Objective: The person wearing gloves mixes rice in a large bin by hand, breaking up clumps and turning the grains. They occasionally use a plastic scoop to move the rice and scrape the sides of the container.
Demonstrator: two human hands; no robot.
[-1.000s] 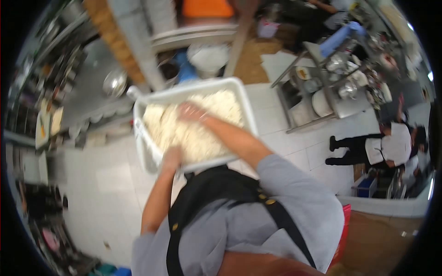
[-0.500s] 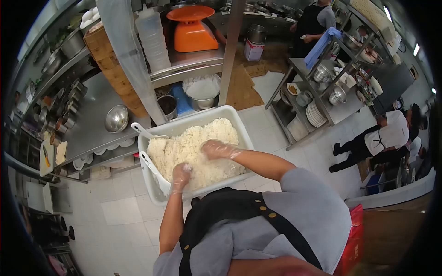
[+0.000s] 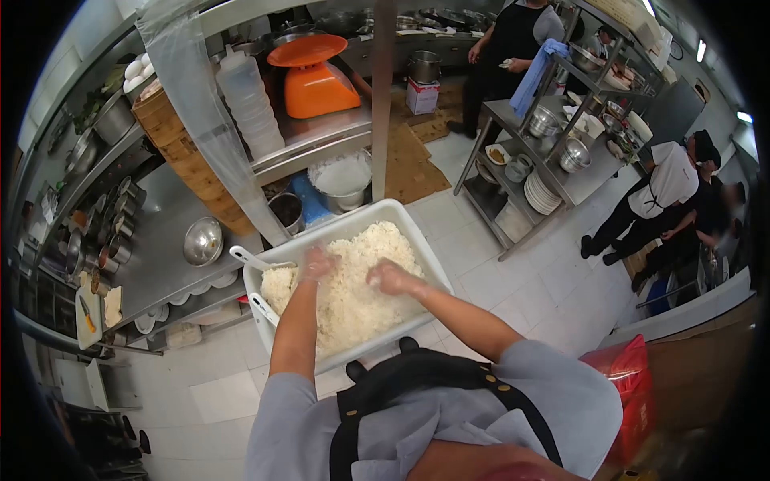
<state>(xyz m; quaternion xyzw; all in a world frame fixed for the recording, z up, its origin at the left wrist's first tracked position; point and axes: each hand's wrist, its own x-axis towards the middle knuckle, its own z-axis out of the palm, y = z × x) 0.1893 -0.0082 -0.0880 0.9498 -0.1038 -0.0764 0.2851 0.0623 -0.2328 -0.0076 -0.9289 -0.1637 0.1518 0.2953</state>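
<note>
A white rectangular tub (image 3: 437, 276) full of white rice (image 3: 353, 301) stands in front of me. My left hand (image 3: 320, 263), in a clear plastic glove, is at the far left part of the rice, its fingers blurred and partly sunk in it. My right hand (image 3: 389, 276), also gloved, touches the rice right of centre with its fingers curled; whether rice is inside them is hidden. Two white-handled utensils (image 3: 250, 257) (image 3: 263, 309) lean over the tub's left edge, the nearer one partly behind my left forearm.
Behind the tub, a shelf holds an orange scale (image 3: 319, 90) and clear containers (image 3: 250, 104). A steel bowl (image 3: 204, 241) sits on the left counter (image 3: 164, 216). At right are a metal rack (image 3: 553, 172), a red bag (image 3: 630, 377) and several people (image 3: 670, 180).
My left hand has moved away from me, from the near left of the rice to its far side. My right hand has shifted slightly right and nearer to me.
</note>
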